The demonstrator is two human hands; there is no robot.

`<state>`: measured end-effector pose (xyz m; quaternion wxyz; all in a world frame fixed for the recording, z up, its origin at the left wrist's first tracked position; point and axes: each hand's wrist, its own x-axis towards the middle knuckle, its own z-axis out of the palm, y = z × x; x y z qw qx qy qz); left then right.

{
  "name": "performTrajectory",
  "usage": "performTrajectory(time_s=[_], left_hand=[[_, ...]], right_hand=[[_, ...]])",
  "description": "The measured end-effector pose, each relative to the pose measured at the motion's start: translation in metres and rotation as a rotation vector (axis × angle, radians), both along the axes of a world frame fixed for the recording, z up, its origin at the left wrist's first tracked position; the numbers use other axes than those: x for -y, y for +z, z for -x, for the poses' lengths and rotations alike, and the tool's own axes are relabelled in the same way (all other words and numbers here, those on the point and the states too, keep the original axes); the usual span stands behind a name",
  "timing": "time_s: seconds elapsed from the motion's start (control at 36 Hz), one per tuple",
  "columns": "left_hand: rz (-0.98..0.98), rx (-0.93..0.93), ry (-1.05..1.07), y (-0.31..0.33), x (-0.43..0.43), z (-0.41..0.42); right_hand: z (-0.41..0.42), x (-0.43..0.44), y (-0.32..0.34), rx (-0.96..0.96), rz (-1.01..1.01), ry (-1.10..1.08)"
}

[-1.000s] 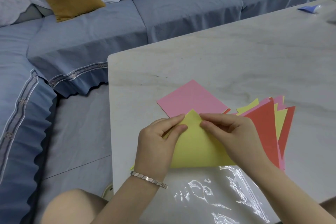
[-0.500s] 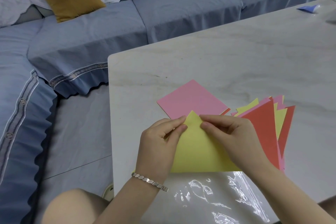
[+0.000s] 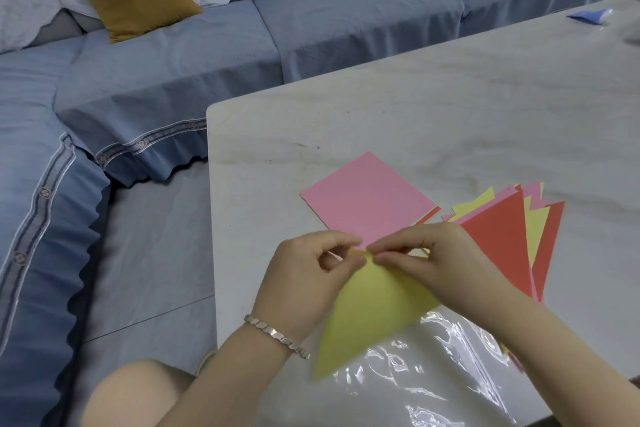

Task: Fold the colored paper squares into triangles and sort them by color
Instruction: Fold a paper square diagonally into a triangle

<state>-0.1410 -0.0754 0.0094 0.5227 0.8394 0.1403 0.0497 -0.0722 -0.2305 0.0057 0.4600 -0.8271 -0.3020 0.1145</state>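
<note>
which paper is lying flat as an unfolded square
The pink square, just beyond the left hand and right hand. They pinch the yellow sheet, and the fanned pile on the right is triangles.

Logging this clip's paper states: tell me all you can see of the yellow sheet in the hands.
The yellow sheet is plain matte paper, bowed rather than flat. The left hand and right hand each pinch its top corner, fingertips almost meeting. Its lower corner points down-left, blurred, over the clear plastic bag.
</note>
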Motion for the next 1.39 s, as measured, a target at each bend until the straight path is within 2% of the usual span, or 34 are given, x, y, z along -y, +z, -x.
performTrajectory(time_s=[0.06,0.11,0.17,0.22,0.31,0.42,0.47,0.61,0.69,0.75,0.81,0.89,1.19,1.39], left_hand=[[-0.118,-0.068,-0.078,0.003,-0.002,-0.001],[-0.134,-0.088,-0.043,0.002,-0.004,-0.003],[-0.019,-0.077,0.097,-0.003,-0.007,-0.007],[0.146,-0.096,0.236,-0.013,-0.010,-0.012],[0.284,-0.167,0.369,-0.036,-0.013,-0.019],[0.194,-0.231,0.449,-0.067,-0.017,-0.025],[0.163,-0.265,0.455,-0.075,-0.019,-0.025],[0.090,-0.313,0.451,-0.086,-0.024,-0.025],[0.089,-0.321,0.449,-0.088,-0.026,-0.027],[0.103,-0.324,0.446,-0.089,-0.027,-0.028],[0.114,-0.330,0.442,-0.089,-0.028,-0.027],[0.117,-0.338,0.445,-0.089,-0.029,-0.027],[0.107,-0.367,0.429,-0.090,-0.030,-0.027],[0.093,-0.351,0.427,-0.091,-0.030,-0.027]], right_hand=[[-0.005,-0.003,0.002,0.068,0.085,0.072],[-0.010,-0.009,0.001,0.217,0.140,0.049],[-0.013,-0.018,-0.007,0.451,0.127,-0.017],[-0.011,-0.028,-0.017,0.502,0.118,-0.050],[-0.006,-0.043,-0.040,0.409,0.200,0.049],[-0.002,-0.045,-0.078,0.296,0.442,0.201],[0.001,-0.036,-0.094,0.304,0.588,0.203],[0.000,-0.014,-0.119,0.404,0.719,0.043],[-0.009,-0.011,-0.121,0.512,0.739,0.002],[-0.017,-0.015,-0.112,0.512,0.770,-0.017],[-0.027,-0.025,-0.101,0.458,0.813,-0.008],[-0.049,-0.036,-0.094,0.339,0.892,0.132],[-0.101,-0.070,-0.087,0.319,0.938,0.104],[-0.097,-0.047,-0.087,0.192,0.931,0.240]])
